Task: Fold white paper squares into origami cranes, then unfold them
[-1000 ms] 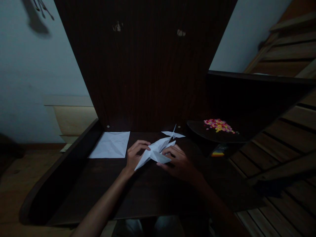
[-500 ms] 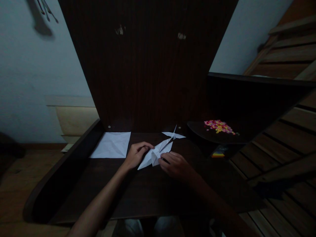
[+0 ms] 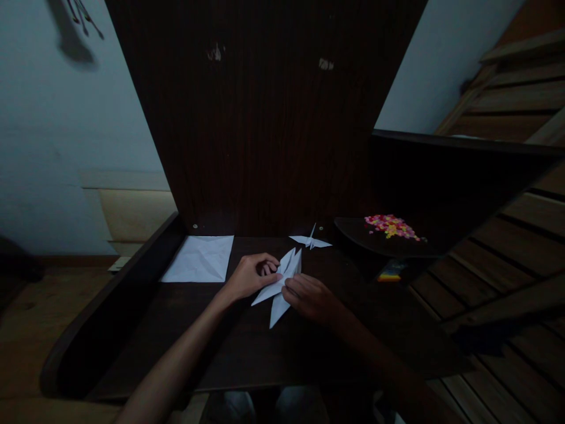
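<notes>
Between my hands is a partly folded white origami paper, low over the dark desk, with two points toward me and two narrow points away. My left hand pinches its left side, thumb on top and fingers curled behind. My right hand grips its right side near the middle, fingers pressed together. Just beyond lies a small folded paper crane, wings spread, touched by neither hand. A creased white paper sheet lies flat to the left of my left hand.
The dark wooden desk has a raised side panel on the left and a tall back panel. On a rounded shelf at right lies a pile of small colourful pieces. Beneath it is a rainbow-striped item.
The folded paper has turned, and its near end now shows two separate points where a wide flap was. My left thumb has come onto its top. The crane and flat sheet stay put.
</notes>
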`<action>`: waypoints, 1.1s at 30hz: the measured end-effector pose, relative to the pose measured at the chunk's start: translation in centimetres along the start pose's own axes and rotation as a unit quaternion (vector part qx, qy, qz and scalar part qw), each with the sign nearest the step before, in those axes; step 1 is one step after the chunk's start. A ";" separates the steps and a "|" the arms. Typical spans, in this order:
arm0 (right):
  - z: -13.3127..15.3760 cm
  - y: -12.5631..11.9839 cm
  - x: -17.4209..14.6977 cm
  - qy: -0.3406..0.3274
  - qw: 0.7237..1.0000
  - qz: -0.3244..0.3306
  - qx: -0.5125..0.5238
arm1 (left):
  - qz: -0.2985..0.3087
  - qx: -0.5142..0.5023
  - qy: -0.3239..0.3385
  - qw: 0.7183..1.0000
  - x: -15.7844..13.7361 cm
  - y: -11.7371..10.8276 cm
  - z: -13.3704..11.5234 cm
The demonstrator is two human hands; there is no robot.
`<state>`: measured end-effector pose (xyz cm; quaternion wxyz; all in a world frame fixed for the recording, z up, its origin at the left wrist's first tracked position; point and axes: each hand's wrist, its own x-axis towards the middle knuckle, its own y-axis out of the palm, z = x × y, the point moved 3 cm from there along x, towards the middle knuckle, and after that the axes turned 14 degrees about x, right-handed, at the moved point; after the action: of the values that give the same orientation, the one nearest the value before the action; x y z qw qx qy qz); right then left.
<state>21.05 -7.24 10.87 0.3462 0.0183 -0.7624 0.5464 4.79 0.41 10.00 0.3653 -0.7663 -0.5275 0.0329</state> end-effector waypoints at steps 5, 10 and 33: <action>0.1 0.3 -0.1 -0.030 0.999 -0.021 0.005 | 0.004 -0.063 -0.075 0.995 0.3 0.9 1.9; 0.0 1.2 -0.2 -0.050 0.999 -0.008 0.013 | 0.062 -0.189 -0.146 0.969 0.3 1.7 3.2; -4.6 3.3 -0.2 0.335 0.907 -0.215 0.135 | -0.117 -0.108 -0.020 0.987 -0.9 1.8 1.0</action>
<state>22.18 -2.11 8.83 0.6848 0.0443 -0.4977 0.5305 5.33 -0.19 7.94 0.2705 -0.7337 -0.6211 -0.0518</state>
